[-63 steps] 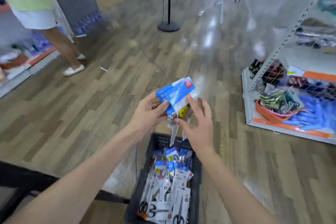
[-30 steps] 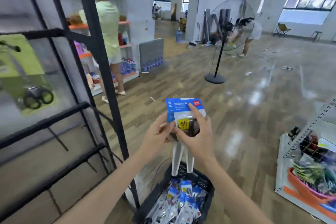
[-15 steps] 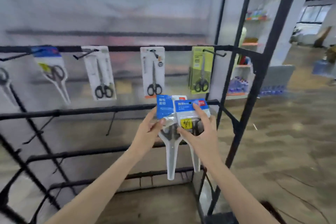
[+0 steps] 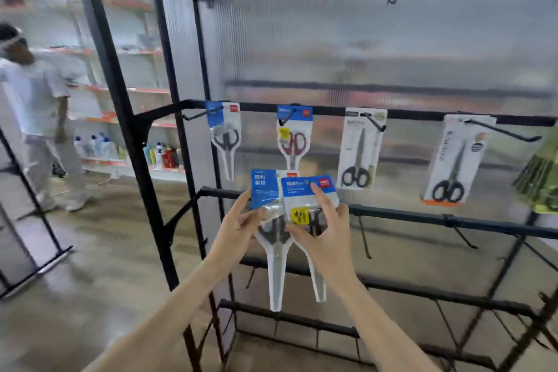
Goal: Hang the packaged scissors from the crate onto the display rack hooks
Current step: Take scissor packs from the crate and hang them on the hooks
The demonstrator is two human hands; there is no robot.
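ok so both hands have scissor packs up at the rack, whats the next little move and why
Probably lift the right hand and its yellow-sticker pack toward the red-handled scissors' hook: that hanging pack bears the same yellow sticker. The left hand meanwhile holds the other pack, which overlaps the first.

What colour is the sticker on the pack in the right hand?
Yellow sticker on the blue-topped pack, clearest in the head view.

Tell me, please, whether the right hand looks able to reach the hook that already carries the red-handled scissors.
Probably yes: the right hand is just below that hook, with open air between them. It grips a blue-carded pack, though.
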